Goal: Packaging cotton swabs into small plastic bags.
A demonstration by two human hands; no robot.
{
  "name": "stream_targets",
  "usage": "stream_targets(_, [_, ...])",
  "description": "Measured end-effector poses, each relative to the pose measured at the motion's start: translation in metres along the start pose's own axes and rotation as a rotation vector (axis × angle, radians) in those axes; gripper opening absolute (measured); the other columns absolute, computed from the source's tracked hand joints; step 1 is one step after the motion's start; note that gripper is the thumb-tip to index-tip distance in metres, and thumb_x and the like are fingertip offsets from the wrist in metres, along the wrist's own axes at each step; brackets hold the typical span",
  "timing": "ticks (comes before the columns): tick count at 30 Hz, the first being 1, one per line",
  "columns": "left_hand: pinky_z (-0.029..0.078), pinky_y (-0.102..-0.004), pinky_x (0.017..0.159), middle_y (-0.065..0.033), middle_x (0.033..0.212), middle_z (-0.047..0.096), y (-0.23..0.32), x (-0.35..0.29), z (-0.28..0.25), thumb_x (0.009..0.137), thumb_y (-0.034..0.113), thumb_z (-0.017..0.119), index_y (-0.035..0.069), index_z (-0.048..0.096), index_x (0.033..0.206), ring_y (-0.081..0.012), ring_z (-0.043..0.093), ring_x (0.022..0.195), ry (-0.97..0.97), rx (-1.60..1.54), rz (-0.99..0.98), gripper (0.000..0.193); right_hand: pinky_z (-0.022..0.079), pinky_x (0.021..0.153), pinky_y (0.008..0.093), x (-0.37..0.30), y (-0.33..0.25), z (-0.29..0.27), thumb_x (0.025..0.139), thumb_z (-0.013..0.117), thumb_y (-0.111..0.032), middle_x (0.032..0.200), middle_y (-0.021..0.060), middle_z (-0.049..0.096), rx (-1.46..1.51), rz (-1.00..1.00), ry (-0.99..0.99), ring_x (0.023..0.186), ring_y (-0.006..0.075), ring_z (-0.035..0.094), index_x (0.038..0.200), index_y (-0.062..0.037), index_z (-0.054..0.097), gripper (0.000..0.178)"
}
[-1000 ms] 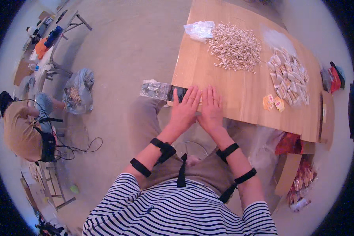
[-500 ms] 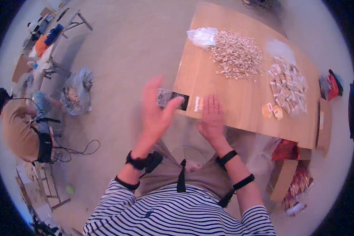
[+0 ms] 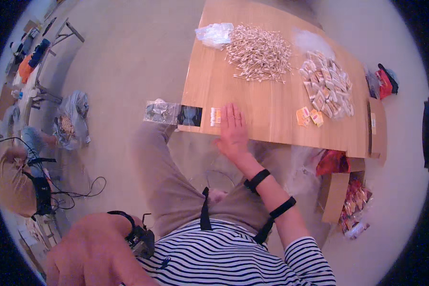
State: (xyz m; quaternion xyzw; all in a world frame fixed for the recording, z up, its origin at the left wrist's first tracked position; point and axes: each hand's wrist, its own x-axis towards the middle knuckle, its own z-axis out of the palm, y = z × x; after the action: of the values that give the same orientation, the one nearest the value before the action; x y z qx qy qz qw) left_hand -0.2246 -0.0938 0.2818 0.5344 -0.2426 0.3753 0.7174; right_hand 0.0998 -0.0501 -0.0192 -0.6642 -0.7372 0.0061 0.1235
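Observation:
My right hand (image 3: 233,129) lies flat at the table's near edge, fingers stretched out. Beside its fingertips, and partly beneath them, is a short row of cotton swabs (image 3: 215,117) with something orange at its right side. To the left, a black flat piece (image 3: 190,116) sits at the table corner, joined to or touching a clear plastic bag (image 3: 162,112) that sticks out past the edge. My left hand (image 3: 93,250) is raised close to the camera at the lower left, its back showing. Its fingers run out of the picture.
A heap of loose cotton swabs (image 3: 260,53) lies on the wooden table (image 3: 267,121), beside a clear bag (image 3: 214,35). Packed swab bundles (image 3: 326,86) and small yellow cards (image 3: 310,117) are at right. Open cardboard boxes (image 3: 336,198) stand below; another person (image 3: 14,176) is at far left.
My left hand has swung from the bag at the table corner back to the lower left, close to the camera. My right hand stays flat by the swabs. The view has shifted.

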Motion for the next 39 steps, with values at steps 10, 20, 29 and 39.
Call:
stream_targets(10, [0.054,-0.0387,0.077,-0.0085,0.092,0.069,-0.087,-0.026,-0.091,0.087,0.007,0.062,0.002,0.055,0.126,-0.0206,0.066,0.083,1.016,0.66,-0.258,0.04,0.019,0.12,0.0489,-0.004,0.008,0.011,0.064,0.083,-0.03,0.155,0.0259,0.027,-0.013,0.006,0.069,0.147,0.0391,0.022,0.147,0.0073,0.028,0.106])
stream_targets(20, [0.054,-0.0317,0.073,-0.0114,0.085,0.067,-0.216,-0.114,-0.202,0.064,0.02,0.087,0.0,0.066,0.1,-0.02,0.065,0.077,0.978,1.561,-0.898,0.047,0.017,0.121,0.0489,0.003,-0.011,-0.012,0.061,0.086,-0.03,0.156,0.0254,0.026,0.045,0.025,-0.084,0.148,0.0398,0.02,0.148,0.0062,0.027,0.111])
stream_targets(29, [0.053,-0.0297,0.067,-0.0049,0.082,0.067,-0.234,-0.133,-0.216,0.072,0.009,0.079,0.001,0.065,0.096,-0.0129,0.063,0.074,1.217,1.111,-0.815,0.029,0.018,0.12,0.0496,0.004,-0.016,-0.011,0.061,0.087,-0.035,0.157,0.0243,0.024,0.034,0.022,-0.076,0.148,0.0397,0.02,0.149,0.0052,0.026,0.114])
stream_targets(39, [0.051,-0.0311,0.065,-0.0057,0.075,0.066,-0.23,-0.133,-0.222,0.076,0.005,0.067,0.002,0.064,0.092,-0.0138,0.063,0.071,1.198,1.201,-0.829,0.017,0.021,0.12,0.0494,0.021,-0.053,-0.006,0.061,0.085,-0.027,0.155,0.0273,0.026,0.101,-0.043,-0.088,0.147,0.0424,0.021,0.146,0.0085,0.029,0.108])
